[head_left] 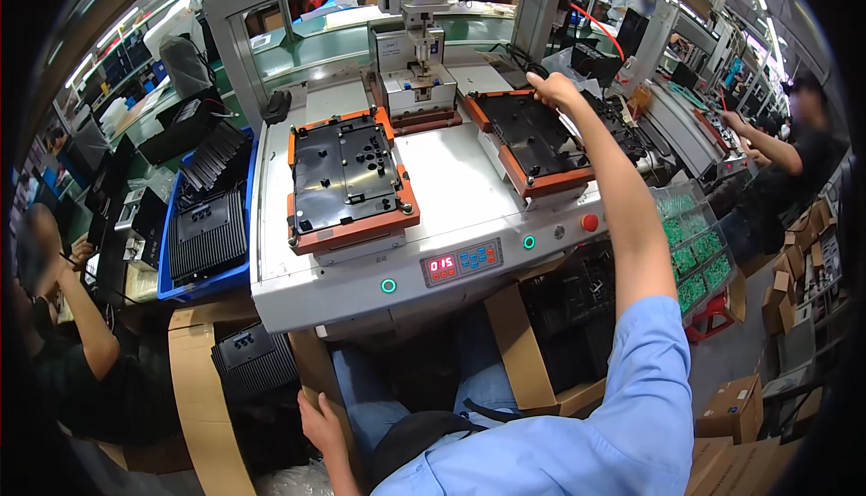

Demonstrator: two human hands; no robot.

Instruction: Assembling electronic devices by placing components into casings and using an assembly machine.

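My right hand (pixel 557 90) reaches over the far edge of the right fixture (pixel 541 182), its fingers bent together. What they hold, if anything, is too small to make out. A black plastic panel (pixel 532 135) lies in that orange-edged fixture, just below the hand. Low beside my lap, my left hand (pixel 322 422) rests against a cardboard box flap (pixel 316 361), fingers apart and nothing seen in them. A second black panel (pixel 341 176), with holes and small posts, lies in the left orange fixture (pixel 356 233).
Between the fixtures stands a machine head (pixel 419 63) with a vertical tool. A blue bin (pixel 185 290) and open cardboard boxes (pixel 203 406) hold black ribbed parts. A red button (pixel 589 223) sits on the machine front. Green parts fill a divided tray (pixel 693 252). Co-workers sit on both sides.
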